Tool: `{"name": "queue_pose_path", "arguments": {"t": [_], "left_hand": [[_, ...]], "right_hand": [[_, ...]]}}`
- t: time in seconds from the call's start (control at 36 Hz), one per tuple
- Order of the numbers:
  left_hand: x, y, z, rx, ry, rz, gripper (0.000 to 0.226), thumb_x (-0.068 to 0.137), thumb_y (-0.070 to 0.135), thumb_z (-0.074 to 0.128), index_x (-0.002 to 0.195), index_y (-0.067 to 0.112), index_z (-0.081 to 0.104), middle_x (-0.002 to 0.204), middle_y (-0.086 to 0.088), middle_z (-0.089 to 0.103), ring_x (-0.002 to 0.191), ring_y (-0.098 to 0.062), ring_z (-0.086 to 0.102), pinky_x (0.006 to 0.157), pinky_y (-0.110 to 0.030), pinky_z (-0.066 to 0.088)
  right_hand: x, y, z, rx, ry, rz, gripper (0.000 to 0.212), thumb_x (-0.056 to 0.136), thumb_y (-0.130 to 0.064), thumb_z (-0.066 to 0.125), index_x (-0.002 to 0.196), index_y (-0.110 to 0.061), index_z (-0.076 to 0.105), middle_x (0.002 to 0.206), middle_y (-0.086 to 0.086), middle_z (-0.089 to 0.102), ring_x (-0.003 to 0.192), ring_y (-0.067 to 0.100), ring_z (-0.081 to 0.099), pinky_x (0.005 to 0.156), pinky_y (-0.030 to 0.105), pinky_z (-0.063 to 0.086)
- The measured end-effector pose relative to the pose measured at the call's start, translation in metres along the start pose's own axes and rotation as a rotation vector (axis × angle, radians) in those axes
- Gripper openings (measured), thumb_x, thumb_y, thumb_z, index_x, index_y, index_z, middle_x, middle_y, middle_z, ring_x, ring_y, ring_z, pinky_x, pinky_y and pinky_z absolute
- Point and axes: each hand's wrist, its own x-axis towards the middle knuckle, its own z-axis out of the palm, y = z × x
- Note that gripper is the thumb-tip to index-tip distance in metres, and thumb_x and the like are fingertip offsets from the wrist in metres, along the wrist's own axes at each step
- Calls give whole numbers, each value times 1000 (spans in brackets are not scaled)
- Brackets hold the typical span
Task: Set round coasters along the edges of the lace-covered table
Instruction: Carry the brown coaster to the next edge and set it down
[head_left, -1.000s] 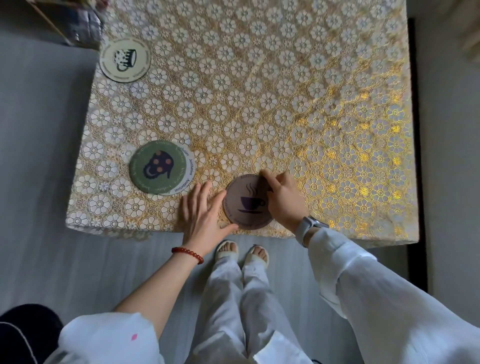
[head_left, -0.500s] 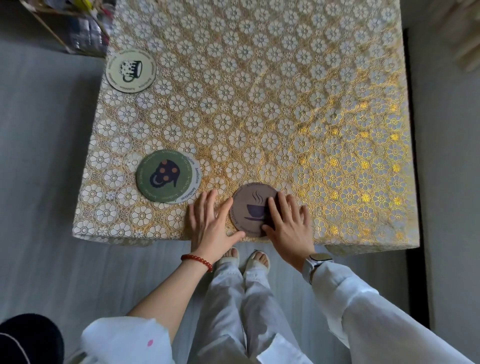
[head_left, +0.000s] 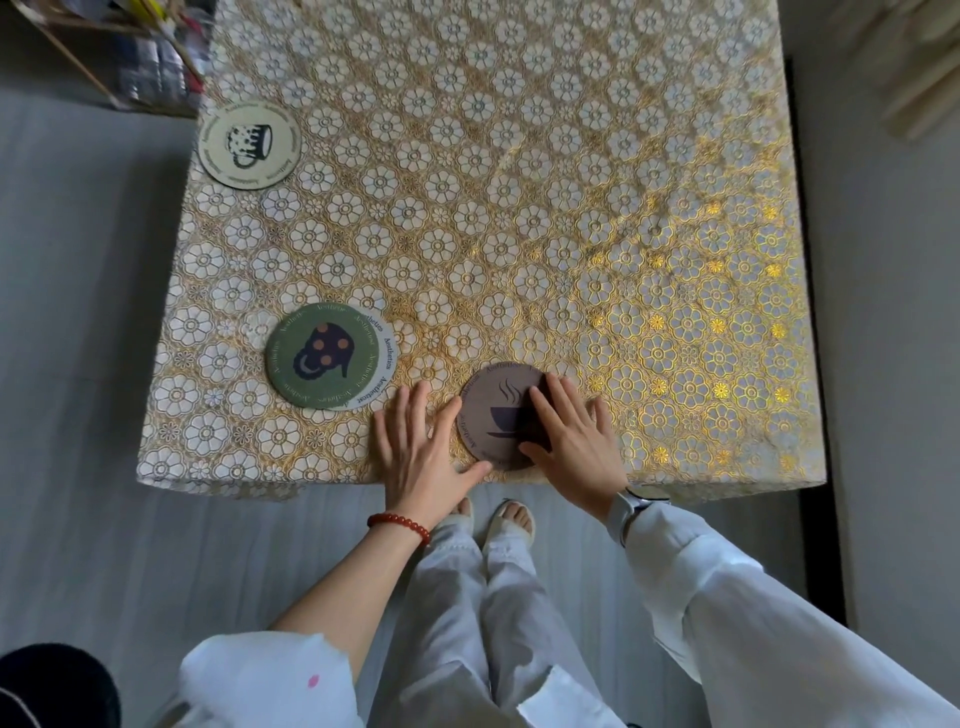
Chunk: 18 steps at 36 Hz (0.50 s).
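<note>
On the lace-covered table (head_left: 519, 182) lie four coasters (head_left: 493, 415), two stacked.

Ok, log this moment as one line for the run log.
phase: placing | brown coaster: flat at near edge | right hand: fingers flat on it | left hand: flat on lace beside it, thumb at rim

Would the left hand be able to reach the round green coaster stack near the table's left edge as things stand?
Probably yes. The left hand lies flat on the lace tablecloth just right of the round green coaster, which sits atop a white one. Only bare lace separates them; the right hand rests on the brown coaster.
</note>
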Motion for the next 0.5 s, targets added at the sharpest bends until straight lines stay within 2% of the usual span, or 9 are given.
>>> {"name": "queue_pose_path", "arguments": {"t": [0.11, 0.28, 0.44, 0.5], "left_hand": [[0, 0, 0, 1, 3, 4, 88, 63, 60, 67, 137, 30, 29, 156, -7, 2, 142, -25, -9, 109, -49, -14], [1, -2, 2, 14, -2, 20, 88, 64, 61, 65, 138, 31, 26, 156, -6, -1, 142, -24, -12, 109, -49, -15], [2, -1, -3, 25, -38, 28, 87, 66, 62, 63, 138, 32, 24, 156, -5, -3, 141, -24, -14, 107, -49, -17], [4, -2, -10, -14, -28, 37, 79, 68, 58, 63, 135, 31, 32, 155, -4, 7, 142, -24, -5, 110, -50, -12]], "right_hand": [[-1, 1, -1, -7, -4, -18, 74, 82, -41, 55, 142, -18, 19, 155, 8, 11, 143, 23, 9, 114, 47, 9], [-3, -3, -5, 20, -22, -8, 75, 78, -33, 61, 140, -15, 24, 153, 10, 16, 136, 31, 17, 109, 48, 24], [-3, -5, -7, -52, -38, -5, 73, 82, -36, 56, 141, -17, 18, 155, 6, 8, 138, 29, 12, 111, 48, 18], [-3, -9, -8, -65, -14, 25, 65, 85, -39, 51, 140, -19, 21, 155, 6, 9, 140, 29, 8, 113, 49, 13]]}}
